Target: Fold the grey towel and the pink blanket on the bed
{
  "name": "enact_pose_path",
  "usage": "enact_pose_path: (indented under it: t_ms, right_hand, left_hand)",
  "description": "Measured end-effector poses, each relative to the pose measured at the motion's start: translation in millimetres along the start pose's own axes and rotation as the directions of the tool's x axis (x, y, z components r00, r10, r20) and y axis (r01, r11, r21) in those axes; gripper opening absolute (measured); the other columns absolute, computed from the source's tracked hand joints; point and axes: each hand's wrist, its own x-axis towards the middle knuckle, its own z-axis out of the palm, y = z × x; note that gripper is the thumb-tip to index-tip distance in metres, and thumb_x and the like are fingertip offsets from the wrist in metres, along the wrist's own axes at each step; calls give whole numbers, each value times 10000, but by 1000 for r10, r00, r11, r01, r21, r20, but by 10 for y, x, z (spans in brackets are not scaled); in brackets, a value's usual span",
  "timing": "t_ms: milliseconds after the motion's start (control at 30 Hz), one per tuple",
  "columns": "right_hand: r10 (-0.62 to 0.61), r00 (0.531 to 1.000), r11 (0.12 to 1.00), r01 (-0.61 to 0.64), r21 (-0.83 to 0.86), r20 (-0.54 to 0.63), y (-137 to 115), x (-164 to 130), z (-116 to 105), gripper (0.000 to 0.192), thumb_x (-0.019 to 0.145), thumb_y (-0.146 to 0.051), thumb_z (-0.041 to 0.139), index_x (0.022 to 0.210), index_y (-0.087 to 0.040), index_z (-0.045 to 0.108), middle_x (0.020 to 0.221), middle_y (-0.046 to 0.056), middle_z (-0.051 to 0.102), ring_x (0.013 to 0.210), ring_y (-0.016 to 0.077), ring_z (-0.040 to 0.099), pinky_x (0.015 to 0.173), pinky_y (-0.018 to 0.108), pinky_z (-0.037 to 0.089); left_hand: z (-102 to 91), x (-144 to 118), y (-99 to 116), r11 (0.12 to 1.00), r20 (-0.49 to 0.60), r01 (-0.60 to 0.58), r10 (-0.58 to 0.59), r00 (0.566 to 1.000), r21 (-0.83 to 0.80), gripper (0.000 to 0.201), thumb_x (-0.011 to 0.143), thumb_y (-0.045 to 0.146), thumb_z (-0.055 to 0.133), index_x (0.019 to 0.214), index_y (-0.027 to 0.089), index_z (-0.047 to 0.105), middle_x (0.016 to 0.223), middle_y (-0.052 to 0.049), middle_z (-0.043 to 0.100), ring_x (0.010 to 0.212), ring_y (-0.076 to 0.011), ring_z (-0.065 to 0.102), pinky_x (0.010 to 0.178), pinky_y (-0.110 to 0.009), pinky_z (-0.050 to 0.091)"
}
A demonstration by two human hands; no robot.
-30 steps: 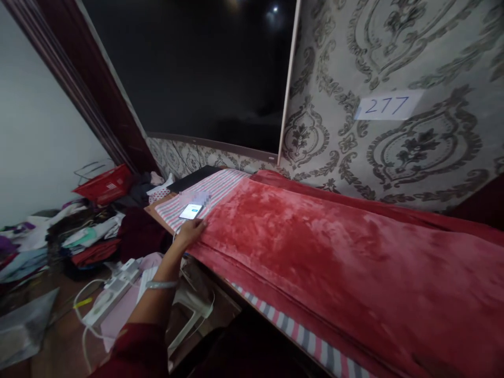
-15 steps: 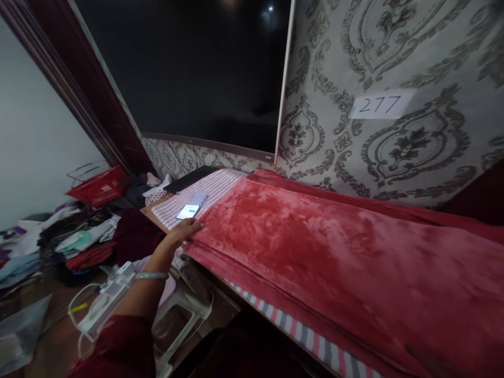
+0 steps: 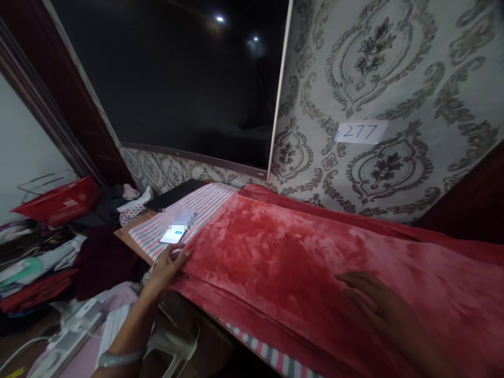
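Observation:
A thick red plush blanket point(image 3: 283, 257) lies folded in a long strip over a striped pink, grey and white cloth point(image 3: 212, 202). At the blanket's left end, my left hand point(image 3: 167, 268) touches its near corner, with a gap showing between thumb and forefinger. Just beyond those fingers a phone point(image 3: 172, 236) with a lit screen rests on the striped cloth. My right hand point(image 3: 372, 299) is over the right part of the blanket, fingers stretched out and holding nothing; whether it touches the pile I cannot tell.
A wooden table edge point(image 3: 132, 242) shows at the left. A large dark screen point(image 3: 177, 79) hangs behind, beside a paper marked 277 point(image 3: 360, 131). On the left are a red bag point(image 3: 63, 202), heaped clothes point(image 3: 43, 268), a power strip point(image 3: 74, 328) and a pale stool point(image 3: 177, 346).
My right hand has come into view over the blanket. My left hand stays at the blanket's left end, its fingers now more bent. The view has shifted slightly, and the blanket looks unchanged.

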Motion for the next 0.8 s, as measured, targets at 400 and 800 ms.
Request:
enact_pose_path:
  t_ms: [400, 800]
  right_hand:
    - [-147, 953, 961, 74, 266, 266, -662, 2578, 1547, 473, 821, -243, 615, 1292, -207, 650, 1350, 112, 631, 1273, 269, 562, 1118, 463, 400]
    - [69, 922, 947, -181, 266, 382, -658, 3688, 2440, 547, 851, -286, 647, 1384, -201, 559, 1424, 133, 571, 1313, 293, 532, 1111, 423, 390]
  left_hand:
    - [62, 73, -297, 887, -168, -220, 309, 936, 407, 599, 672, 624, 577, 1055, 175, 676, 930, -84, 760, 870, -295, 713, 763, -352, 563]
    - [228, -57, -451, 921, -344, -122, 259, 903, 370, 568, 823, 630, 493, 1214, 246, 644, 1130, -57, 737, 1096, -306, 674, 883, -372, 543]
